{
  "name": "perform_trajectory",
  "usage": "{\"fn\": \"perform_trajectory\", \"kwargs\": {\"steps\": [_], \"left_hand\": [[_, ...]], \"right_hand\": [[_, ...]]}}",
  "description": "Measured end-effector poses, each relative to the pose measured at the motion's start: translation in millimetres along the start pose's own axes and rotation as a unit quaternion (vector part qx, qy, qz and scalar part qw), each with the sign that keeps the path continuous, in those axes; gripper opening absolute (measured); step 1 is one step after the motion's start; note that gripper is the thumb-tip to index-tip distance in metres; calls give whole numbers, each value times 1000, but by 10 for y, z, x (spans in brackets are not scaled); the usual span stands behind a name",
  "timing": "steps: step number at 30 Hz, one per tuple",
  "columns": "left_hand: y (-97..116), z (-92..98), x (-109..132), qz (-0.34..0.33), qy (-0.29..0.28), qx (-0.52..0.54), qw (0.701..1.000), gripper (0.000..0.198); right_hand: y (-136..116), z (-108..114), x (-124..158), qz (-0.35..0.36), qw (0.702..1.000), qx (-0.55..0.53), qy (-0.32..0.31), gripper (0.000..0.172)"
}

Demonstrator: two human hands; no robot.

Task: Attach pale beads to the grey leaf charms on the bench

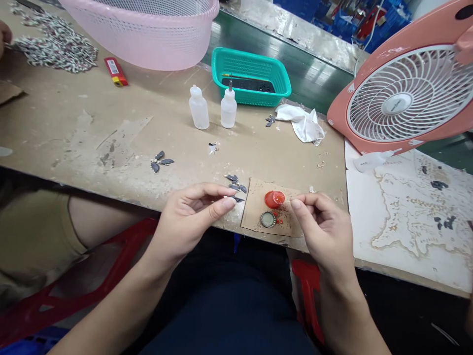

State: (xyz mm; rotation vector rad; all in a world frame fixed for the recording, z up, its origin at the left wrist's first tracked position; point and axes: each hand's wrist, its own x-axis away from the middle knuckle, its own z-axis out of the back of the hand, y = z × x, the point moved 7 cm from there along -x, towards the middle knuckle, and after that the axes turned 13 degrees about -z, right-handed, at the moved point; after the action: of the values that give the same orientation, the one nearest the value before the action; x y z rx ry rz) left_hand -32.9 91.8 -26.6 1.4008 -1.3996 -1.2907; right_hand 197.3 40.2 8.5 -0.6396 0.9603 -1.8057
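My left hand (192, 212) is closed in a pinch, with a small dark leaf-shaped piece (238, 199) sticking out at its fingertips. More dark leaf-shaped pieces (236, 185) with tiny gold-coloured bits lie just beyond those fingers. To the right, my right hand (325, 224) pinches a thin pale stick (289, 200), mostly hidden by the fingers; its kind is unclear. Its tip points toward a small red cup (274, 199) on a cardboard square (253, 207). On the same cardboard sit an upturned bottle cap (268, 219), red bits and scattered tiny grains.
Two squeeze bottles (199, 109) stand beyond my hands, before a green basket (251, 96) holding a phone. A pink basket (148, 44), beaded strands (59, 44) and another person's hand (4, 37) are left. A fan (397, 103), white cloth (301, 122) and map-printed sheet (406, 212) are right.
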Motion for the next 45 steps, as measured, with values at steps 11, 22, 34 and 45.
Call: {"fn": "perform_trajectory", "kwargs": {"steps": [11,22,34,45], "left_hand": [[94,-465,231,35,-78,57,995,22],[144,-507,268,5,-89,55,994,30],[189,-499,261,-48,-90,11,995,31],[246,-505,312,-159,-106,-48,980,32]], "right_hand": [[-234,-142,467,-12,985,-170,-32,7],[-279,-117,482,32,992,-116,-39,11],[-251,-146,466,27,992,-114,-37,9],[-268,-150,495,74,994,-71,-26,9]]}}
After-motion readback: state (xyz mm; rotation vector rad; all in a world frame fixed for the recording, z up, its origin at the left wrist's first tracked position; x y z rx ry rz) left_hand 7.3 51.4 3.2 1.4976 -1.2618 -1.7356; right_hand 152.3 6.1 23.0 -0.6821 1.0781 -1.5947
